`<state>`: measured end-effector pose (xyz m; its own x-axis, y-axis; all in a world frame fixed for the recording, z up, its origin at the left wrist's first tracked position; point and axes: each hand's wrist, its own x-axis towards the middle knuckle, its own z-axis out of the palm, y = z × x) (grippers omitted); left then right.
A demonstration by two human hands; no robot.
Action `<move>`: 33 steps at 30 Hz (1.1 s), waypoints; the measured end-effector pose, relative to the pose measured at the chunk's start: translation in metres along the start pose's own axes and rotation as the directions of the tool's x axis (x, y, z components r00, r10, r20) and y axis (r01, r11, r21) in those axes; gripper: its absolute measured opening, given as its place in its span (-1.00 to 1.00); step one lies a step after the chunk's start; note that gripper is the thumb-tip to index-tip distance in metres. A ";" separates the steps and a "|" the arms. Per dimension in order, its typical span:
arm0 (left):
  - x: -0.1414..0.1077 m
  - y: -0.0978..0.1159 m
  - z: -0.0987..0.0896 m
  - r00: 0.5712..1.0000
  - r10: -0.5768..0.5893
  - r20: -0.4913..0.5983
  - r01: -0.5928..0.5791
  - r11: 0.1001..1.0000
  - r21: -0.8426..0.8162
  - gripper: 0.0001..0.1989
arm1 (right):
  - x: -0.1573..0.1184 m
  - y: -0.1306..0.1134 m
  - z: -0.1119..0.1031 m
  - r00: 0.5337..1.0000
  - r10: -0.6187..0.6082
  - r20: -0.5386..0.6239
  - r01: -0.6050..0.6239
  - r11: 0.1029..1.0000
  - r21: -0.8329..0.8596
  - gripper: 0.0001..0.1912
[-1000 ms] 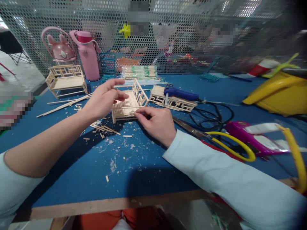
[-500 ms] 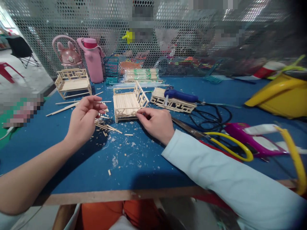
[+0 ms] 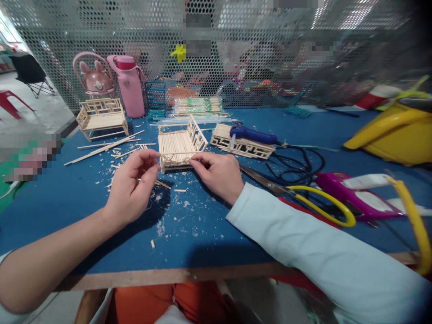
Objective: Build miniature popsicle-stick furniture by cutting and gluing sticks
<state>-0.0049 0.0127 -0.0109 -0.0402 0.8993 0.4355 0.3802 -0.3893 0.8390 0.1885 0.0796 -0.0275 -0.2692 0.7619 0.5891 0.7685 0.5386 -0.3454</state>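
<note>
The small stick bench (image 3: 176, 143) sits near the middle of the table (image 3: 209, 243), its slatted seat showing and its latticed side standing up on the right. My right hand (image 3: 219, 173) is at its front right corner, thumb and forefinger pinched on the end of the low front rail. My left hand (image 3: 130, 189) is curled at the front left corner, its fingers very near the frame; I can't tell whether they touch it or grip anything.

The table is blue, speckled with pale scraps and whitish smears, with a bare wooden front edge. Short offcuts (image 3: 162, 184) lie partly behind my left hand, and long sticks (image 3: 104, 148) lie further left. Behind those I see a second bench (image 3: 104, 120), with a pink bottle (image 3: 131, 92) and a rabbit-eared bottle (image 3: 97, 78) behind it.

Just right of the small stick bench, a blue glue gun (image 3: 254, 134) rests on another stick piece (image 3: 243, 146), its black cord looped beside it. Nearer me are scissors (image 3: 320, 204) with yellow handles and a purple tool (image 3: 354, 198); a yellow container (image 3: 393, 132) stands at the far right. A wrapped pack of sticks (image 3: 197, 106) and a teal rack (image 3: 156, 100) are at the back, before a perforated metal panel (image 3: 162, 27).

Off to the left, the room shows a pale floor, a black folding chair (image 3: 29, 69) and a red stool (image 3: 11, 102).
</note>
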 end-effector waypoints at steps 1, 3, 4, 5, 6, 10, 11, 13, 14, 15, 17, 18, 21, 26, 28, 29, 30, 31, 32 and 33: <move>-0.003 0.002 0.002 0.999 -0.012 0.041 0.012 1.000 0.006 -0.85 | 0.000 0.000 0.000 1.000 -0.002 -0.002 0.002 1.000 0.000 -0.82; -0.007 0.005 0.005 0.990 -0.036 0.134 0.032 0.999 0.028 -0.85 | 0.000 0.000 0.000 1.000 -0.008 -0.003 0.008 1.000 -0.003 -0.82; -0.009 0.007 0.007 0.983 -0.040 0.179 0.032 0.998 0.045 -0.85 | 0.000 0.000 0.001 1.000 -0.012 -0.004 0.012 1.000 -0.005 -0.82; -0.010 0.008 0.008 0.974 -0.039 0.221 0.025 0.998 0.064 -0.85 | 0.001 0.001 0.001 1.000 -0.016 -0.006 0.016 1.000 -0.008 -0.82; -0.011 0.009 0.009 0.965 -0.037 0.259 0.015 0.996 0.086 -0.85 | 0.001 0.001 0.001 1.000 -0.021 -0.007 0.021 1.000 -0.010 -0.82; -0.012 0.009 0.012 0.931 -0.025 0.363 -0.031 0.989 0.148 -0.84 | 0.000 0.004 0.001 0.998 -0.056 -0.027 0.056 0.998 -0.004 -0.83; -0.012 0.009 0.012 0.930 -0.029 0.366 -0.030 0.988 0.154 -0.83 | -0.001 0.003 0.000 0.995 -0.087 -0.050 0.087 0.996 -0.004 -0.83; -0.011 0.008 0.012 0.941 -0.044 0.335 -0.008 0.989 0.151 -0.81 | -0.005 -0.001 -0.004 0.968 -0.234 -0.087 0.234 0.972 -0.010 -0.83; -0.011 0.008 0.013 0.948 -0.051 0.314 0.006 0.990 0.141 -0.80 | -0.007 -0.004 -0.007 0.937 -0.336 -0.096 0.337 0.942 -0.014 -0.83; -0.012 0.008 0.013 0.952 -0.053 0.301 0.013 0.991 0.133 -0.81 | -0.009 -0.007 -0.010 0.894 -0.439 -0.093 0.440 0.898 -0.016 -0.83; -0.013 0.008 0.013 0.955 -0.038 0.294 0.001 0.992 0.124 -0.84 | -0.014 -0.014 -0.014 0.807 -0.586 -0.074 0.587 0.810 -0.004 -0.83; -0.013 0.008 0.013 0.957 -0.026 0.290 -0.011 0.992 0.123 -0.84 | -0.015 -0.017 -0.016 0.784 -0.617 -0.068 0.618 0.786 0.006 -0.83; -0.016 0.009 0.014 0.971 -0.012 0.237 -0.016 0.993 0.117 -0.88 | -0.017 -0.023 -0.018 0.782 -0.618 -0.076 0.622 0.783 0.033 -0.85; -0.015 0.008 0.012 0.971 0.001 0.241 -0.038 0.988 0.148 -0.87 | -0.019 -0.026 -0.020 0.773 -0.632 -0.050 0.634 0.771 0.058 -0.83; -0.014 0.009 0.011 0.959 0.032 0.282 -0.078 0.985 0.154 -0.85 | -0.018 -0.023 -0.025 0.739 -0.672 -0.040 0.673 0.736 0.068 -0.87; -0.013 0.009 0.010 0.952 0.041 0.303 -0.092 0.983 0.156 -0.83 | -0.016 -0.018 -0.029 0.736 -0.673 -0.070 0.676 0.734 0.062 -0.89; -0.013 0.010 0.009 0.947 0.042 0.320 -0.098 0.982 0.161 -0.82 | -0.013 -0.011 -0.034 0.756 -0.643 -0.126 0.652 0.757 0.046 -0.88; -0.013 0.011 0.008 0.942 0.037 0.333 -0.098 0.980 0.171 -0.80 | -0.008 -0.002 -0.040 0.791 -0.578 -0.202 0.592 0.806 0.011 -0.84; -0.012 0.011 0.008 0.939 0.029 0.344 -0.098 0.978 0.185 -0.79 | -0.002 0.009 -0.046 0.846 -0.435 -0.309 0.449 0.893 -0.027 -0.78; -0.012 0.011 0.008 0.934 0.023 0.356 -0.100 0.975 0.199 -0.78 | 0.006 0.022 -0.053 0.886 -0.275 -0.374 0.269 0.961 -0.069 -0.71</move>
<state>0.0069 -0.0012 -0.0094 0.3004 0.9019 0.3104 0.5585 -0.4301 0.7093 0.2343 0.0765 0.0069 -0.2325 0.3918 0.8902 0.7056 0.6979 -0.1229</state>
